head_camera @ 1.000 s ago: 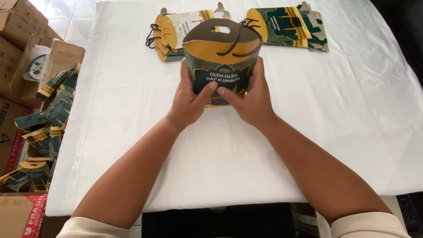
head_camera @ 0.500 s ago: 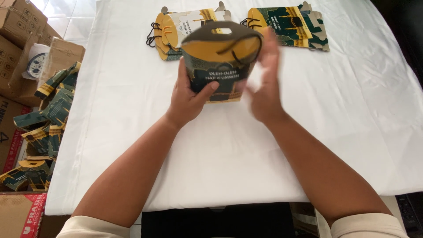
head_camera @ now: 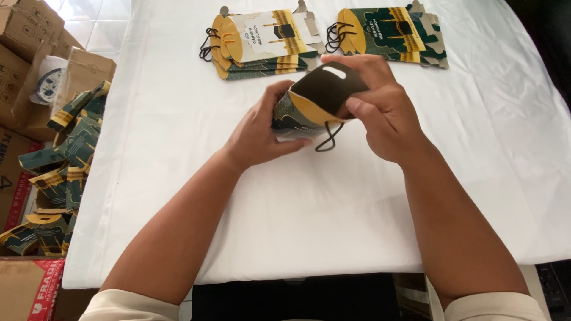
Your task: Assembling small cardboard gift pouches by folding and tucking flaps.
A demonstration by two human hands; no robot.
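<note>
White table (head_camera: 178, 178), gift box (head_camera: 315, 101) between hands

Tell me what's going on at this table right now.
A person is working with both hands over a white-covered table. The left hand grips the lower side of a small green-and-gold paper gift box, while the right hand holds its dark curved top flap. A black cord loop hangs under the box. Two stacks of flat unfolded boxes lie at the far edge of the table. More folded boxes are heaped on the floor to the left, beside cardboard cartons.
</note>
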